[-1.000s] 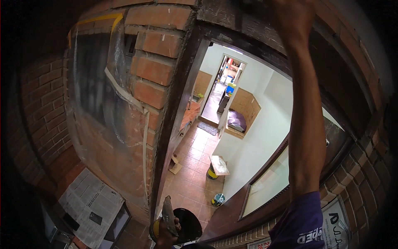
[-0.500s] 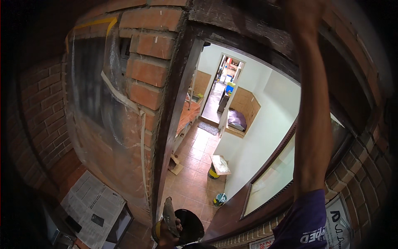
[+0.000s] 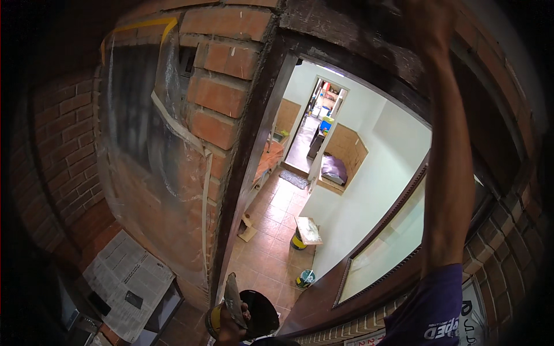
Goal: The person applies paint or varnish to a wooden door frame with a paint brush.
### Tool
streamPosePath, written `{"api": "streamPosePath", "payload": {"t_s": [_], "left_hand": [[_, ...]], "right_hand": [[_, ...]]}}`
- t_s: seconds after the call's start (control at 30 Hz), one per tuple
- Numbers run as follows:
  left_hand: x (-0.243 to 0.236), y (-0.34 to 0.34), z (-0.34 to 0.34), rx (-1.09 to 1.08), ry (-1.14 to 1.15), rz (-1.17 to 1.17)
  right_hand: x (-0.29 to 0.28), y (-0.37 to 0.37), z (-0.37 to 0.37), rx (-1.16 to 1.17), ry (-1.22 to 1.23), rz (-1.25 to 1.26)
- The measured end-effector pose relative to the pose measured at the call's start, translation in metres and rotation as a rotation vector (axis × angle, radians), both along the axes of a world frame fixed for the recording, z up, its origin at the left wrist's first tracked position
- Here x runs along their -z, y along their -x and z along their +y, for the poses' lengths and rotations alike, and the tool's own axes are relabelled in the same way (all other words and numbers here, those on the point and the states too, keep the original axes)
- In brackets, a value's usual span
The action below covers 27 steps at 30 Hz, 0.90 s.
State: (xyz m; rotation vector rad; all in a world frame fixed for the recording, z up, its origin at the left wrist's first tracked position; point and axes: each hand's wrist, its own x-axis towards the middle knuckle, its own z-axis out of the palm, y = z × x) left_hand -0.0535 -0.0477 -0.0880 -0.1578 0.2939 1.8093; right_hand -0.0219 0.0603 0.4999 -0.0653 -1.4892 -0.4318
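My right hand (image 3: 430, 26) is raised to the dark, weathered wooden beam (image 3: 346, 29) over the open doorway; its fingers are lost in shadow at the top edge. At the bottom, my left hand (image 3: 239, 323) has its fingers wrapped on a flat grey tool (image 3: 232, 297), perhaps a trowel or scraper, against a black bucket (image 3: 265, 308) with a yellow outside. Whether that hand also grips the bucket's rim is unclear. The dark door frame (image 3: 234, 213) borders brickwork (image 3: 219, 92) on the left.
Plastic sheeting (image 3: 135, 109) is taped over a window at left, above newspaper (image 3: 124, 277) on a surface. An open glazed door (image 3: 381, 242) is at right. Inside, on the tiled floor (image 3: 268, 248), stand a bucket with a board (image 3: 307, 229) on it and a small teal can (image 3: 304, 279).
My raised right arm has shifted to the right along the beam. The view has swayed slightly, while my left hand stays low with the tool and bucket.
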Motion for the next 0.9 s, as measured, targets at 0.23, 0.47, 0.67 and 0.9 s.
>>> {"api": "streamPosePath", "payload": {"t_s": [0.23, 0.47, 0.67, 0.9], "left_hand": [[-0.013, 0.0, -0.002, -0.068, 0.105, 0.099], [-0.012, -0.002, -0.004, -0.051, 0.069, 0.098], [-0.012, -0.003, -0.003, -0.002, 0.072, 0.056], [-0.006, -0.004, -0.003, -0.018, 0.064, 0.002]], "right_hand": [[-0.005, -0.021, -0.026, 0.058, -0.088, -0.224], [-0.025, -0.02, -0.027, 0.302, 0.136, -0.608], [-0.039, -0.022, -0.01, -0.022, -0.096, -0.744], [-0.016, -0.026, -0.028, 0.375, 0.211, -0.537]]}}
